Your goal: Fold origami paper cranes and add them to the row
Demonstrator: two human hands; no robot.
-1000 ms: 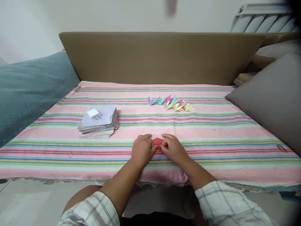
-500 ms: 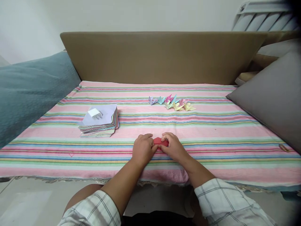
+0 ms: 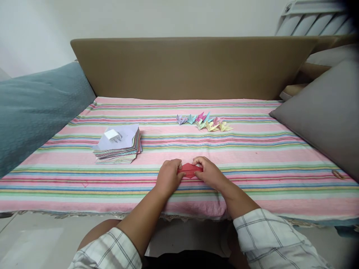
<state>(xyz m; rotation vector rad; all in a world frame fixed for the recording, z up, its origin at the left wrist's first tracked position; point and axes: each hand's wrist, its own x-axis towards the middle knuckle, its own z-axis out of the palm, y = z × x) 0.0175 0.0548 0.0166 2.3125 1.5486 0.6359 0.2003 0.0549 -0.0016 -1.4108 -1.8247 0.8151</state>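
A small folded piece of red paper lies flat between my hands near the front of the striped cloth. My left hand pinches its left end with thumb and fingers. At the right end, my right hand grips the paper the same way. A crease runs lengthwise across its middle, and the points at top and bottom show. Fingers cover both ends.
Several folded paper cranes in pastel colours sit behind my hands. To the left is a stack of square paper with a white plug adapter on top. A grey cushion and a teal cushion flank the cloth.
My hands have moved slightly apart along the red paper. More of it shows between them now, including its lower point.
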